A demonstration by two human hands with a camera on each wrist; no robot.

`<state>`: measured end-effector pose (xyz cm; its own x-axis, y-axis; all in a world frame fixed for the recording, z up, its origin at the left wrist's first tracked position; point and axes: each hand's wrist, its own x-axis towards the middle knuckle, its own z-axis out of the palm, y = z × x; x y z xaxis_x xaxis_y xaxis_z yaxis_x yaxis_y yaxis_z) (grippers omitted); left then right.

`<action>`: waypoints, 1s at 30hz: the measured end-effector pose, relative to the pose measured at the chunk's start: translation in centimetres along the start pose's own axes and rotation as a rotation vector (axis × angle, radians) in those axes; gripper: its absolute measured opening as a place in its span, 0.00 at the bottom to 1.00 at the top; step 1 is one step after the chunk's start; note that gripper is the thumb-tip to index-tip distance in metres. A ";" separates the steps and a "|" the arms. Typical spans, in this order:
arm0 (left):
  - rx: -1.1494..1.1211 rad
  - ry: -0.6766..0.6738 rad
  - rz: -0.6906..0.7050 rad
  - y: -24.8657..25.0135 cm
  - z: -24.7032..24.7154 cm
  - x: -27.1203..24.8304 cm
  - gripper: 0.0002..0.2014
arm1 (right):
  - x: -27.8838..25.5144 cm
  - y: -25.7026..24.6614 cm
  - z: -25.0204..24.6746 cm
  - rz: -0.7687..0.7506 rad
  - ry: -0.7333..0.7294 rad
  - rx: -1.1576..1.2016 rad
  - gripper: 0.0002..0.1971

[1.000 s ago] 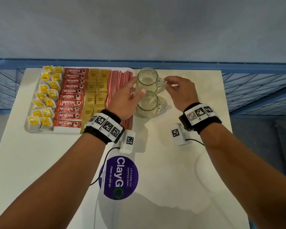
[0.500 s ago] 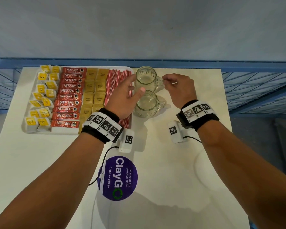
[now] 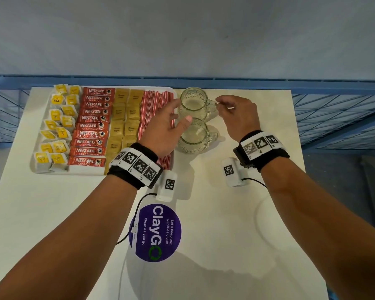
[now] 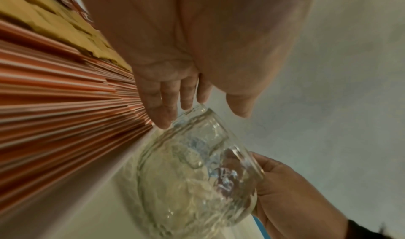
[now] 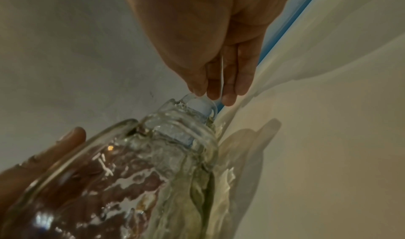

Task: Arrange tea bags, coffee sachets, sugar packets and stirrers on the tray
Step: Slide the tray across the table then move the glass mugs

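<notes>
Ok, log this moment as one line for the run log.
tray: filled, four item types in columns | left hand: open, fingers against far mug | right hand: pinching far mug handle | near mug: standing untouched

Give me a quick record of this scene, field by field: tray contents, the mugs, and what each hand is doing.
tray: white tray holding yellow tea bags, red coffee sachets, brown sugar packets, red stirrers
mugs: two clear glass mugs on the white table, far mug, near mug
left hand: fingers straight, at the far mug's side
right hand: pinches the far mug's handle
</notes>
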<state>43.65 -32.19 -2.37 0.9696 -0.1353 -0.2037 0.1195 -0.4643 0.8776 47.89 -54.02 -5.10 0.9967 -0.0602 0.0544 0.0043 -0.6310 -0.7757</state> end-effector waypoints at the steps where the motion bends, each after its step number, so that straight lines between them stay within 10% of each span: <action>1: 0.003 0.004 -0.003 0.0 0.0 -0.1 0.30 | -0.1 0.0 -0.1 0.013 0.003 -0.004 0.12; 30: 0.081 -0.046 0.014 -2.1 -0.1 -2.2 0.37 | -6.9 0.9 -0.8 -0.018 -0.141 0.196 0.09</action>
<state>41.26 -30.77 -3.72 0.9601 -0.1816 -0.2127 0.0862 -0.5314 0.8427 40.96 -54.77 -5.66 0.9977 0.0673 -0.0083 0.0242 -0.4679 -0.8834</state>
